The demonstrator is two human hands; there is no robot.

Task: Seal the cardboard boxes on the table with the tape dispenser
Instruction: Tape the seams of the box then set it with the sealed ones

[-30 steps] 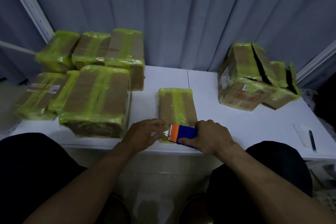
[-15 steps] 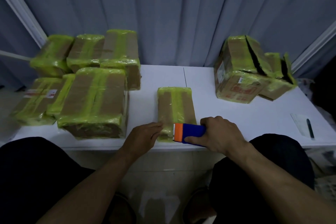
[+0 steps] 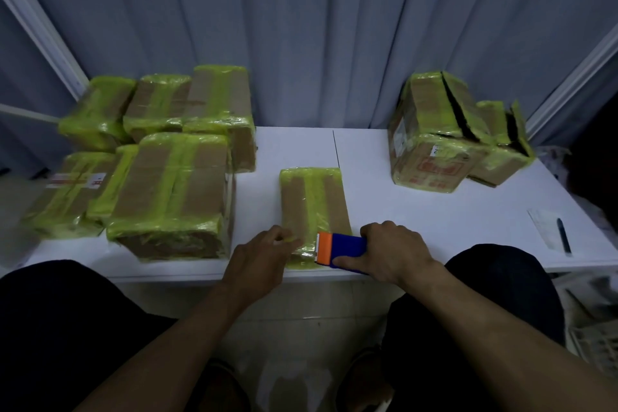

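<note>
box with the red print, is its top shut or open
Open: a dark gap runs across the top of the box with the red print, between its green-taped flaps.

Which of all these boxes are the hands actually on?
The small flat box lying alone in the middle: the left hand touches its near end, and the right hand holds the tape dispenser on it.

bare forearms, black trousers (shoes dim)

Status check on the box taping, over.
Right hand grips tape dispenser at small box's near end. Left hand rests on that box. Nothing blocking the dispenser.
</note>
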